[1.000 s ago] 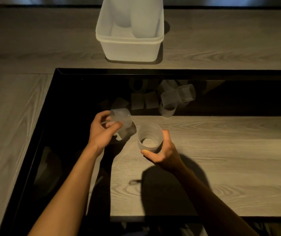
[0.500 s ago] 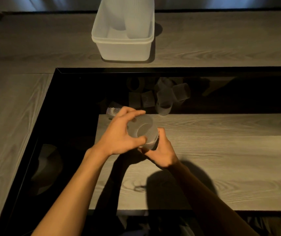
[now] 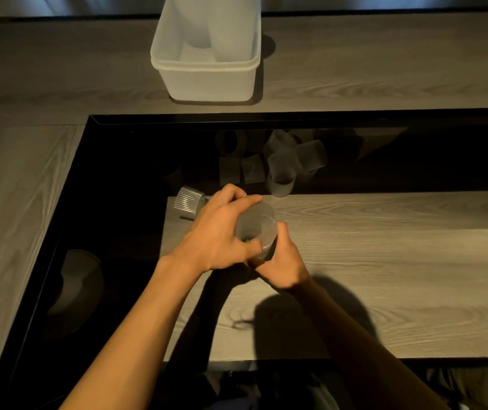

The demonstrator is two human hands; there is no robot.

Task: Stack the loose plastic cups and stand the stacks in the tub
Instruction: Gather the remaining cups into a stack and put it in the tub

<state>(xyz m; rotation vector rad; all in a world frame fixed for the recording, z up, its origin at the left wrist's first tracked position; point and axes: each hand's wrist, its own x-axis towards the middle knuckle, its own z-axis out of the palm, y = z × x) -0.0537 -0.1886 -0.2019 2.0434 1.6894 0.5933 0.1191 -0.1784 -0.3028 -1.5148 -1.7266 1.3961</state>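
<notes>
At frame centre, the ribbed cup (image 3: pixel 256 229) sat gripped between the left hand (image 3: pixel 219 235) above and right hand (image 3: pixel 281 261) beneath.

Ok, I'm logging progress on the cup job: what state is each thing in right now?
Held cups: nested, mouth up, gripped by both hands.
Left hand: fingers curled round the held cups.
Right hand: grips them from below.
Ribbed cup: loose, lying on its side.
Cup pile: loose, tumbled, unstacked.
Tub: upright, lidless.
Tall stack: standing in the tub.
</notes>
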